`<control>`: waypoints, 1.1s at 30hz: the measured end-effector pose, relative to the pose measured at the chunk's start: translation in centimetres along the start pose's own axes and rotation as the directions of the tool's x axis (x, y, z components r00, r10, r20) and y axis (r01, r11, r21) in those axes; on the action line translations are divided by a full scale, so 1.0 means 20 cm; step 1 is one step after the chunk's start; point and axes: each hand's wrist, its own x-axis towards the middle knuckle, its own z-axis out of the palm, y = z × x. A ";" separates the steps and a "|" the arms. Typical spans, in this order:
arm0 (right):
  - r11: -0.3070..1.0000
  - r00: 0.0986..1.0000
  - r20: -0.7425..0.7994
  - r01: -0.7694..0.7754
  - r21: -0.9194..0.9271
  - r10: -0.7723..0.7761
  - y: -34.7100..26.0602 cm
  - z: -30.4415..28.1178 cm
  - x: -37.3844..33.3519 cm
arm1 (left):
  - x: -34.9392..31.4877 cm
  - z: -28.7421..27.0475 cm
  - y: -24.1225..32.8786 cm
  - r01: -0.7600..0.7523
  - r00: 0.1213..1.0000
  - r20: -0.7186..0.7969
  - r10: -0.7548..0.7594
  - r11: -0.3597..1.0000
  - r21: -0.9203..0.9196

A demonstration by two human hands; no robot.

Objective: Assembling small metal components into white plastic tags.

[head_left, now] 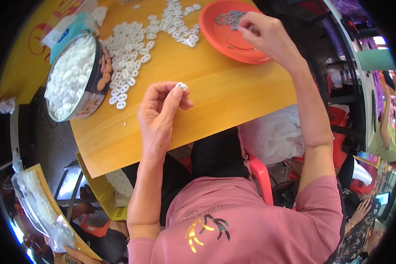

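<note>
My left hand (160, 110) rests on the wooden table (224, 88) and pinches one small white plastic ring (181, 86) between thumb and fingertips. My right hand (264, 33) reaches into the orange dish (215, 37) at the far right, fingers closed over the small grey metal pieces (229, 17) lying in it; whether it has picked one up is hidden. A loose heap of white rings (130, 48) spreads across the table between the dish and a round tin (75, 79).
The round tin at the left table edge is full of white rings. A tissue pack (70, 28) lies behind it. A clear bag of white parts (35, 202) sits low left, a white plastic bag (273, 134) and a pink chair (262, 174) under the table's right.
</note>
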 end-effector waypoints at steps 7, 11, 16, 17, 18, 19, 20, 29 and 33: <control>0.856 0.988 -0.058 0.155 0.492 -0.146 -0.32 0.18 -0.16 | 0.01 -0.01 0.02 -0.001 1.000 0.005 0.001 0.997 -0.074; 0.600 0.993 0.121 -0.099 0.794 0.003 -0.44 0.31 -0.22 | 0.00 -0.01 0.01 -0.007 1.000 0.021 0.009 0.997 -0.076; 0.346 0.978 0.204 -0.207 0.915 0.046 -0.49 0.38 -0.23 | 0.00 -0.02 0.02 -0.021 1.000 0.019 0.022 0.997 -0.078; 0.296 0.972 0.229 -0.236 0.926 0.058 -0.50 0.38 -0.24 | 0.00 -0.02 0.02 -0.031 0.999 0.026 0.033 0.996 -0.082; 0.298 0.970 0.234 -0.240 0.924 0.056 -0.50 0.39 -0.24 | 0.00 -0.02 0.02 -0.030 0.999 0.022 0.032 0.996 -0.086; 0.266 0.966 0.250 -0.259 0.928 0.068 -0.50 0.39 -0.24 | 0.00 -0.02 0.02 -0.036 0.999 0.027 0.038 0.995 -0.088; 0.233 0.961 0.266 -0.278 0.932 0.079 -0.51 0.39 -0.25 | 0.00 -0.02 0.02 -0.041 0.999 0.032 0.044 0.995 -0.090; 0.179 0.961 0.259 -0.272 0.945 0.095 -0.52 0.41 -0.26 | 0.00 -0.03 0.01 -0.046 0.998 0.031 0.049 0.993 -0.106; 0.222 0.966 0.237 -0.254 0.941 0.101 -0.53 0.42 -0.26 | 0.00 -0.03 0.01 -0.050 0.998 0.034 0.053 0.994 -0.098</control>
